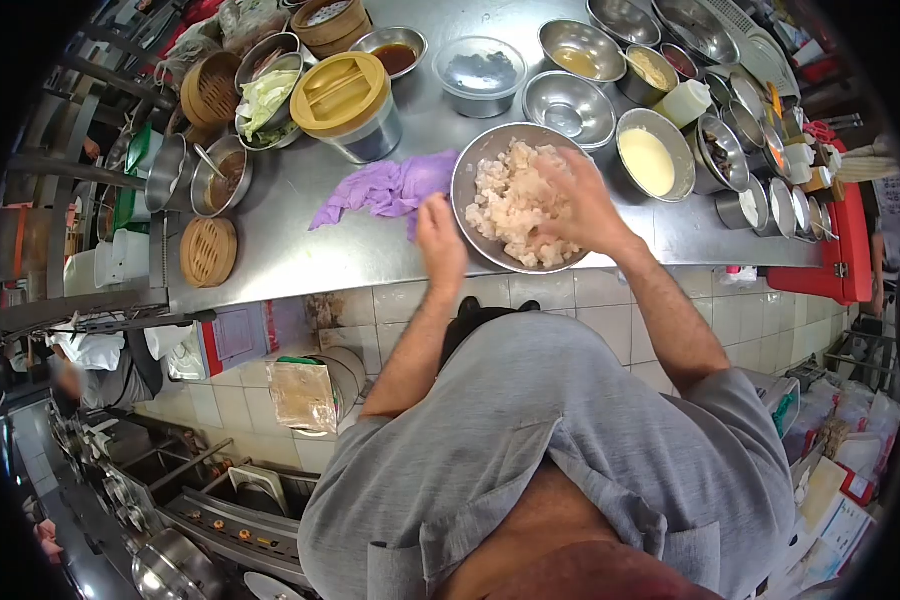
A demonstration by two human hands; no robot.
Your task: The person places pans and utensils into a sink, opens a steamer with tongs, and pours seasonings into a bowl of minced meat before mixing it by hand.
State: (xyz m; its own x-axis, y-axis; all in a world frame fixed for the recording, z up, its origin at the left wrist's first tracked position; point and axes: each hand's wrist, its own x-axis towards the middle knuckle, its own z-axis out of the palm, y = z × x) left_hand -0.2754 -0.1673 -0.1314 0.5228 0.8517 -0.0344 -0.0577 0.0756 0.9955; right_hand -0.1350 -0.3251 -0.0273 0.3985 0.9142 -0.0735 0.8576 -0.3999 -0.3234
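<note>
A wide steel mixing bowl stands at the table's front edge, holding a heap of pale pinkish, raw-looking chunks. At its left rim is my left hand, with fingers curled against the bowl's edge. My right hand reaches over the right side of the bowl, fingers spread and slightly blurred on the chunks; its fingertips are partly lost among them. A crumpled purple cloth lies left of the bowl, close to my left hand.
The steel table carries a yellow-lidded canister, a lidded clear tub, and a bowl of pale yellow liquid. Bamboo steamers and a bowl with a spoon stand left. Several seasoning containers crowd the right, beside a red box.
</note>
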